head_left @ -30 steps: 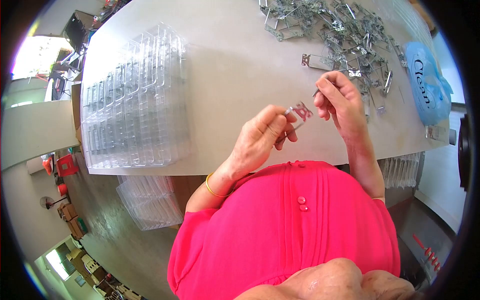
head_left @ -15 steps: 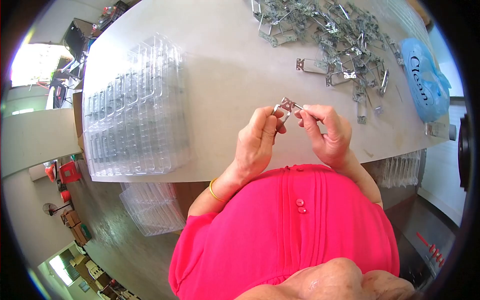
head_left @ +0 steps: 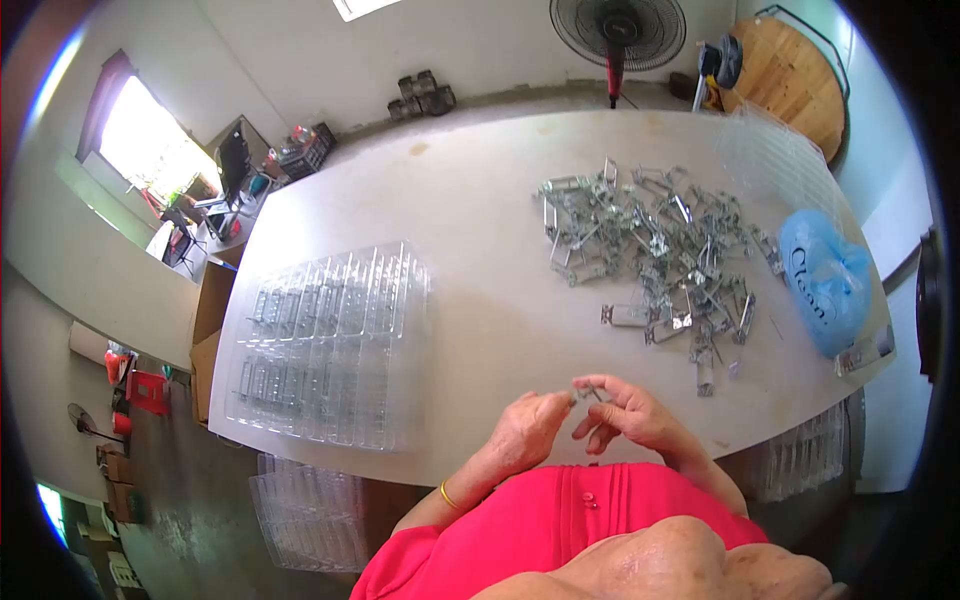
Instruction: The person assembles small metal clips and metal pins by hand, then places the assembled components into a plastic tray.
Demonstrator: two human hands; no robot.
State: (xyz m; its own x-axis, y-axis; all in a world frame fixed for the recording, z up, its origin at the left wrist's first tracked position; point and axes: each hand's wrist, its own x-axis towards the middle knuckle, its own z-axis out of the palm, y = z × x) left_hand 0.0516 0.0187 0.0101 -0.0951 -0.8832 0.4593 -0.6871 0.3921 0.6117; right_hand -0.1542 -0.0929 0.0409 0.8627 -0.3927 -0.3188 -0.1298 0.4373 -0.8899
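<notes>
Close to the table's near edge, my left hand (head_left: 530, 428) is closed round a small metal bracket (head_left: 590, 394), most of it hidden by the fingers. My right hand (head_left: 635, 415) is at the bracket's right side, thumb and forefinger around its end and the other fingers curled. Beyond my hands, a heap of similar metal brackets (head_left: 655, 240) lies on the table (head_left: 480, 200). To the left sit clear plastic trays (head_left: 330, 345) with metal parts in their slots.
A blue plastic bag (head_left: 825, 285) stands at the right edge, beside a clear container (head_left: 862, 352). More clear trays lie at the back right (head_left: 780, 155) and below the table at both sides. A fan (head_left: 618, 30) stands behind the table.
The camera view has tilted up, so the table and hands appear lower and more of the room shows. My right hand has come closer to my left, over the bracket.
</notes>
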